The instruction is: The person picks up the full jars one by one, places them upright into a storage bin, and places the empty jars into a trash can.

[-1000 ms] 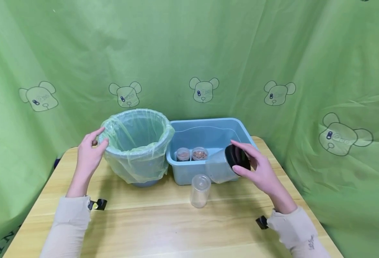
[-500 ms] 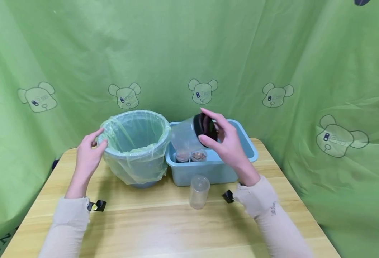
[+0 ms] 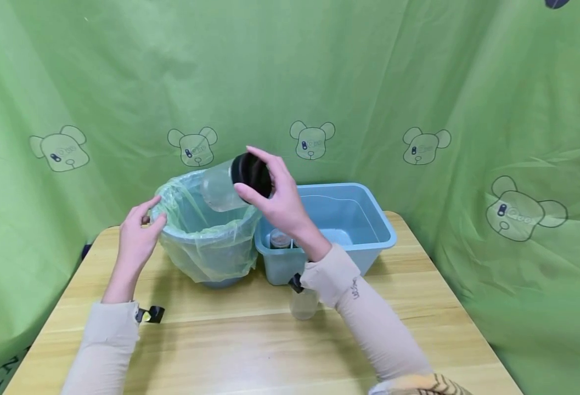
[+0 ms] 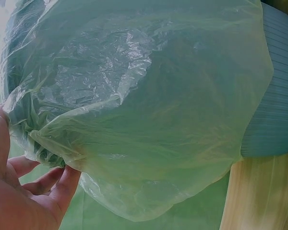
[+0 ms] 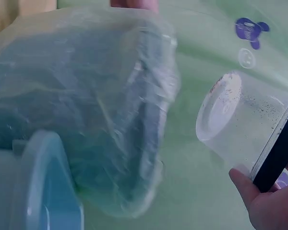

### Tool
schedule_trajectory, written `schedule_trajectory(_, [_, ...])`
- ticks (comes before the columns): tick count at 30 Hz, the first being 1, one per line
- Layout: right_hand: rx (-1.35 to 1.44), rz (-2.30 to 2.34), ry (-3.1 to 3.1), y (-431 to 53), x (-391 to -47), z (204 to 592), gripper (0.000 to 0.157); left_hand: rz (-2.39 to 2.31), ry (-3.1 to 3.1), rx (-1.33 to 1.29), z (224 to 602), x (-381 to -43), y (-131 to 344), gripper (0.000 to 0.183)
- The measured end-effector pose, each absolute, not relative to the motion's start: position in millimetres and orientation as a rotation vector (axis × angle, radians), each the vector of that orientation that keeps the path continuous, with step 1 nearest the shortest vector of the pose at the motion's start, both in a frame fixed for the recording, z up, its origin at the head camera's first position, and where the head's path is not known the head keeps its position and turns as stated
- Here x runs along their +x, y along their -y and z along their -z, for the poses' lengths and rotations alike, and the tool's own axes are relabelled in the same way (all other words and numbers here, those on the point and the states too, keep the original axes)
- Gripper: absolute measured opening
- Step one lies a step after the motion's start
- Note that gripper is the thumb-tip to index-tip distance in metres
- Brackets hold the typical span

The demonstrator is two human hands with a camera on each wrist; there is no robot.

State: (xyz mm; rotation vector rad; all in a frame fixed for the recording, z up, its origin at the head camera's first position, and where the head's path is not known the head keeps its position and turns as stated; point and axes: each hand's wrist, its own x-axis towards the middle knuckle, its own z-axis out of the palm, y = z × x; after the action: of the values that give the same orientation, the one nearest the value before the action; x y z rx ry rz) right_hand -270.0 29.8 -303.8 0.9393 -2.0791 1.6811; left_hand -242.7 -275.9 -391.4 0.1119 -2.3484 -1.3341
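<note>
In the head view my right hand [image 3: 280, 200] grips a clear plastic jar [image 3: 218, 186] by its black lid [image 3: 252, 174]. The jar lies tilted above the bin's opening, its base pointing left and down. Small dark specks cling to its inner wall in the right wrist view. My left hand [image 3: 140, 233] holds the left rim of a blue trash bin [image 3: 223, 283]. A thin green trash bag [image 4: 182, 110] lines the bin and folds down over its outside. In the left wrist view, fingers [image 4: 69, 184] press against the crumpled bag at the rim.
A blue rectangular tub [image 3: 369, 244] stands right of the bin. A small clear container [image 3: 280, 239] sits inside it; my right forearm hides what is beside it. Another clear cup [image 3: 303, 307] stands on the wooden table [image 3: 210, 351], partly covered by my sleeve. Green curtain [image 3: 250, 71] surrounds the table.
My right hand has carried the jar leftward and up, from in front of the tub, across it, to above the bin. The left hand stays at the rim.
</note>
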Motion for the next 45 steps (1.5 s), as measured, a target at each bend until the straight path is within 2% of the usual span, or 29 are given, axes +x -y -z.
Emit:
schedule_trajectory(12, [0.906,-1.462,2.325,2.6,-284.8,327.9,0.071,1.343,2.344,0.123,393.5,-244.5,276.8,0.052])
schedule_trajectory(36, [0.989,-1.254,2.507,8.1,-294.9,345.8,0.077,1.368,2.340,0.115,391.6,-244.1,276.1,0.052])
schedule_trajectory(45, [1.005,-1.173,2.538,11.3,-294.7,350.8,0.072,1.359,2.337,0.127,393.4,-244.5,276.6,0.052])
